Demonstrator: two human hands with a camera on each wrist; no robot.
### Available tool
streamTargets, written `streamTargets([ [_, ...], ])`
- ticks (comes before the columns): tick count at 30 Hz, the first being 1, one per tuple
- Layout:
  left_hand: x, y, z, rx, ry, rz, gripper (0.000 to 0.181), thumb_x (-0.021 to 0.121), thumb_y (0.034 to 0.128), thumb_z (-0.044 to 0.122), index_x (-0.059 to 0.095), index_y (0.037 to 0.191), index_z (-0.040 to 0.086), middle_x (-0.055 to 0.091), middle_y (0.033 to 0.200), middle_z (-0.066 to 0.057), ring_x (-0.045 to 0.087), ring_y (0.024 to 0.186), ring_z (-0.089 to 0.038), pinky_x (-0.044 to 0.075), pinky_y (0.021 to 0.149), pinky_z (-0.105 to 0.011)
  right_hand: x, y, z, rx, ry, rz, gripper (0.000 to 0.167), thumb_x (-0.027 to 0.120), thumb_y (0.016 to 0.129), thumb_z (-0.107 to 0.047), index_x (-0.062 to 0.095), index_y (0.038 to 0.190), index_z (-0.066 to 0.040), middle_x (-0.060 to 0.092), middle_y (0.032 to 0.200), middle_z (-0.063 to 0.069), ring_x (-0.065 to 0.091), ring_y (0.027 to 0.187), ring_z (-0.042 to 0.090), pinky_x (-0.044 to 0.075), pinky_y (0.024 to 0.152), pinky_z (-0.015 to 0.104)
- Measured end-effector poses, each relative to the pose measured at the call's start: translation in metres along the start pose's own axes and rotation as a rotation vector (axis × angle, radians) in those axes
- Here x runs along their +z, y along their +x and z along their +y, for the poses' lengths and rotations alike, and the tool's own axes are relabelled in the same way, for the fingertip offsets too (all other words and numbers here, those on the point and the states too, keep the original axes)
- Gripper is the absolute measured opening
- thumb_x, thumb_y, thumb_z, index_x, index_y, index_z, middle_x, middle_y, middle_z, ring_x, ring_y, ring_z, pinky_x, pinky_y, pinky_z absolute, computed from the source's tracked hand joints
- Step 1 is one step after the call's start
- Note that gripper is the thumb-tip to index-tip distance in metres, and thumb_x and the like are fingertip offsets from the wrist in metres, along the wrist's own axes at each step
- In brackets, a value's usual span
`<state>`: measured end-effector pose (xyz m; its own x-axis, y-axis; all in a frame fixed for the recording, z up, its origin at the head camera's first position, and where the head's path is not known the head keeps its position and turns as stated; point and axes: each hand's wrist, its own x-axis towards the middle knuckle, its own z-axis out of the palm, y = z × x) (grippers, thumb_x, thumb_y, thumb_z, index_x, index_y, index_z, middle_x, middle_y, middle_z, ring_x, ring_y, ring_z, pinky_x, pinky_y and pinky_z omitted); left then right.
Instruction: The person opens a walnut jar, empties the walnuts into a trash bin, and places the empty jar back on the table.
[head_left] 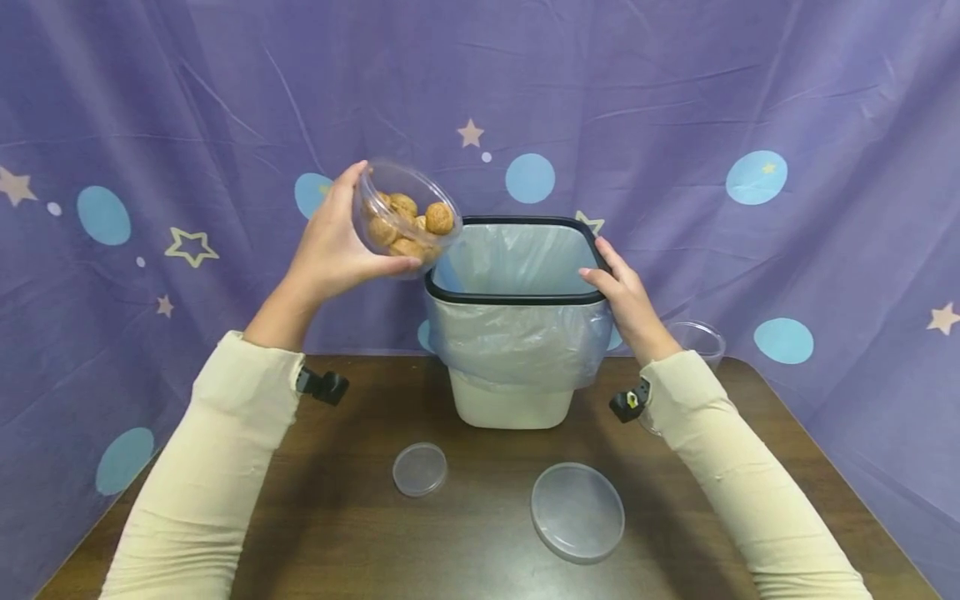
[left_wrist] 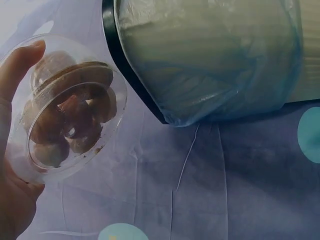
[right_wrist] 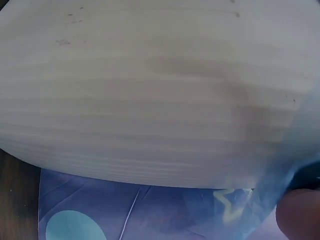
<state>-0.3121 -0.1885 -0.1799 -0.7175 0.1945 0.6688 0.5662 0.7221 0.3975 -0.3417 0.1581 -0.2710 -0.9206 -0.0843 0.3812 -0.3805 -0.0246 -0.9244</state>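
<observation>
In my left hand (head_left: pixel 330 242) I grip a clear plastic tub (head_left: pixel 390 171), thumb on the near side and fingers on the far side. Several round tan walnuts (head_left: pixel 402 205) lie inside, and the tub tilts rightward beside the left rim of a white trash bin (head_left: pixel 510 408). The left wrist view shows the walnuts (left_wrist: pixel 75 115) through the tub's base. A translucent bag (head_left: pixel 517 342) lines the bin and folds over its outside beneath a black rim (head_left: pixel 517 298). My right hand (head_left: pixel 630 300) holds the right side of that rim, thumb over the inner edge.
Two clear round lids lie on the brown table (head_left: pixel 352 517): a small lid (head_left: pixel 420 469) and a larger lid (head_left: pixel 577 512). A clear plastic container (head_left: pixel 701 337) stands partly hidden behind my right sleeve. A purple curtain (head_left: pixel 420 75) hangs behind the table.
</observation>
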Motion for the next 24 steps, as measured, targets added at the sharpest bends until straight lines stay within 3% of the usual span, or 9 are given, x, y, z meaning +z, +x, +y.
streamTargets([
  [11,0.006,0.005,-0.008,0.066,0.114,0.001,0.121,0.089,0.0557,0.043,0.021,0.148,0.005,0.03,0.15,-0.014,0.029,0.136,-0.026,0.027,0.111,-0.045,0.001,0.0,0.003,0.003,0.094,-0.012,0.072,0.052,0.088,-0.011,0.016,0.149,0.0,0.014,0.157,0.013,0.016,0.142,0.014,0.016,0.115,0.026],
  [24,0.01,0.007,-0.009,0.17,0.219,0.023,0.119,0.089,0.0547,0.045,0.025,0.145,0.0,0.032,0.147,-0.021,0.031,0.135,-0.034,0.026,0.111,-0.047,0.001,0.002,0.004,0.023,0.123,-0.009,0.07,0.051,0.088,-0.01,0.017,0.15,-0.004,0.017,0.156,0.012,0.018,0.142,0.018,0.019,0.113,0.024],
])
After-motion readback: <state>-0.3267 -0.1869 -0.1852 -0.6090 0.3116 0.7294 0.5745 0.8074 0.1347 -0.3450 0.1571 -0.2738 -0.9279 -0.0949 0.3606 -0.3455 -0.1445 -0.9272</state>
